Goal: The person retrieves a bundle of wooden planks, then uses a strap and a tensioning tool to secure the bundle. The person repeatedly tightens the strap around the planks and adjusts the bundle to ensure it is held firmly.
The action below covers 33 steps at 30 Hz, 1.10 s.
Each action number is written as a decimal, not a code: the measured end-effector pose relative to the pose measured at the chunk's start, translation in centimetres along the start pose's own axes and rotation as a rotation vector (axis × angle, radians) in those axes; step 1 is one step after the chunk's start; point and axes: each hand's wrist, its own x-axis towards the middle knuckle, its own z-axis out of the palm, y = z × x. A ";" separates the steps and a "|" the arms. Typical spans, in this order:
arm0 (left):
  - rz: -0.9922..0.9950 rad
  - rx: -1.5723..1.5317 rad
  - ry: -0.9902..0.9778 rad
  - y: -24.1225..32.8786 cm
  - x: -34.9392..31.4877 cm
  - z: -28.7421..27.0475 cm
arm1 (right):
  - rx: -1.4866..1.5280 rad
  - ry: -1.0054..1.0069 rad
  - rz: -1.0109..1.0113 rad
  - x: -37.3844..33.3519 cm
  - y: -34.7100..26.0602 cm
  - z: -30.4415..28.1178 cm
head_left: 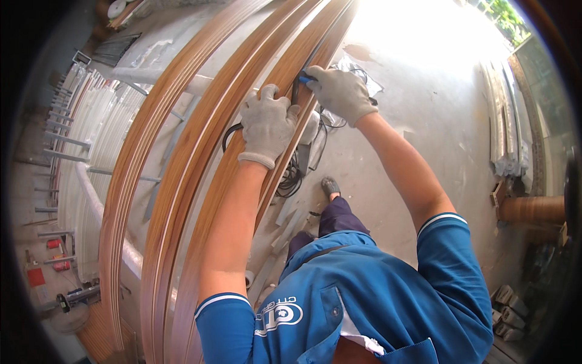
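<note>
Several long profiles with a wood-grain finish lie side by side and appear curved in this view. My left hand (267,124), in a grey work glove, rests on the rightmost wood-grain profile (290,57), its fingers spread. A black strip (228,134) loops out beside that hand; more dark strip runs along the profile's groove past my fingers. My right hand (344,92), also gloved, is closed around a small tool with a blue part (305,79) at the same profile's right side. The tool's working end is hard to make out.
White profiles (91,130) sit on a metal rack at the left. A coil of black cable (291,180) hangs or lies below the profiles, near my feet. Wrapped long pieces (502,121) lie at the right, near a brown roll (533,209). Strong light washes out the far floor.
</note>
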 end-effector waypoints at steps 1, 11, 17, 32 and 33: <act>0.013 0.020 -0.036 -0.5 -0.7 -0.7 | 0.019 0.013 0.005 0.0 -0.1 -0.3; -0.713 -0.315 -0.146 -4.3 -23.2 -19.9 | -0.022 0.005 -0.049 0.4 0.2 -0.7; -0.494 0.001 -0.232 -0.7 -29.7 -16.3 | -0.074 -0.007 -0.065 0.5 0.3 -0.7; -0.264 0.001 -0.120 -4.9 -29.8 -16.5 | -0.105 0.086 -0.061 0.4 -0.6 0.4; -0.253 -0.004 -0.112 -5.1 -29.8 -16.4 | -0.096 0.073 -0.018 -0.2 -1.4 0.5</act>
